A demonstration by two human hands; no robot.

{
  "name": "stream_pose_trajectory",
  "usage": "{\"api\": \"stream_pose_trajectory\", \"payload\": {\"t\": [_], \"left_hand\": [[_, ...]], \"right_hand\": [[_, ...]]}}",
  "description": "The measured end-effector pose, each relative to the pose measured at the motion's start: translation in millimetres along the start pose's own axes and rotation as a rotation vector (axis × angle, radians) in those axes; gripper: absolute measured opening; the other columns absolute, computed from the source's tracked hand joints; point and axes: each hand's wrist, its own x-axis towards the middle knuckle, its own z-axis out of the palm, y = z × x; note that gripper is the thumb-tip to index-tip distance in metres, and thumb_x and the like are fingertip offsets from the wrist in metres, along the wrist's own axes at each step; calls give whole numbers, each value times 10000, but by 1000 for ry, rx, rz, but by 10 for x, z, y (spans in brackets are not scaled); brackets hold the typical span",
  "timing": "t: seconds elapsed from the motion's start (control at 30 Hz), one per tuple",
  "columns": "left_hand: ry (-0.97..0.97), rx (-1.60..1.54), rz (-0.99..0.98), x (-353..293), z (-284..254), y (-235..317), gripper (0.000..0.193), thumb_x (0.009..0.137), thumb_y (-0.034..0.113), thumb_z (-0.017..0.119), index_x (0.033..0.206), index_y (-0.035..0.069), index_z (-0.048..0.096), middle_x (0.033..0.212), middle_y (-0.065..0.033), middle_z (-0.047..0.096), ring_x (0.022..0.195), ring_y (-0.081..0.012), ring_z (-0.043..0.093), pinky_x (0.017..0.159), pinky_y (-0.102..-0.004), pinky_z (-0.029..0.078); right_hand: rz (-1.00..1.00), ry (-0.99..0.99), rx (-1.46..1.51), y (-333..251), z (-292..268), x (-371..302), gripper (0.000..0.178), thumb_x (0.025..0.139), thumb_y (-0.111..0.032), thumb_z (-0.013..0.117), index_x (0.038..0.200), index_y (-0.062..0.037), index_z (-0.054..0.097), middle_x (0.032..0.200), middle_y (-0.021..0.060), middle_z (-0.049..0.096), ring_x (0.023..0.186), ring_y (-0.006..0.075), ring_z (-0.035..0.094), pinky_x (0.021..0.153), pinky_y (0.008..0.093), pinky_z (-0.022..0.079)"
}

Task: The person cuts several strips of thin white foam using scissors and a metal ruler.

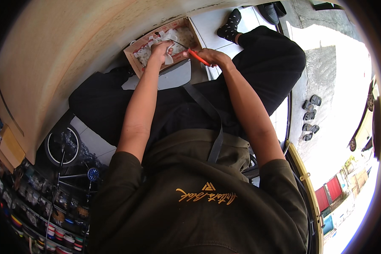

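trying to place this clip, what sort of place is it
Probably a small shop or workshop open to the outdoors, though I can't be sure: stacked coloured rolls crowd the lower left, with sandals and a car outside on the right.

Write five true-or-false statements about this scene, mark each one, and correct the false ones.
1. The right hand holds an orange-handled tool. True.
2. The left hand is empty. False: the left hand holds a white piece.
3. The cardboard box contains white material. True.
4. The sock is plain red. False: the sock is black with pale marks.
5. Sandals lie toward the picture's right side. True.
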Motion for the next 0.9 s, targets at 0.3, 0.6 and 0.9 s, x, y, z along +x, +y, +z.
{"api": "stream_pose_trajectory", "payload": {"t": [0.3,0.6,0.9], "left_hand": [[-99,-7,-68,59,12,-11,119,864,-20,590,952,-101,580,828,-130,604,625,-154,526,506,-270,436],[178,-132,66,344,-210,-177,220,839,-67,577,1058,-66,593,873,-132,613,646,-226,580,553,-315,512],[115,-134,130,48,-17,-89,239,808,-98,667,1039,-121,609,928,-188,679,767,-280,682,658,-344,590]], "right_hand": [[-99,234,-192,298,58,293,957,796,-821,403,910,92,663,641,214,625,555,252,646,564,426,504],[102,-111,95,-94,-54,-114,1024,653,-932,416,1195,-81,594,739,93,522,634,194,497,575,337,394],[-71,46,59,-8,38,7,1034,636,-951,410,1078,-39,616,579,60,449,511,164,499,455,329,380]]}}
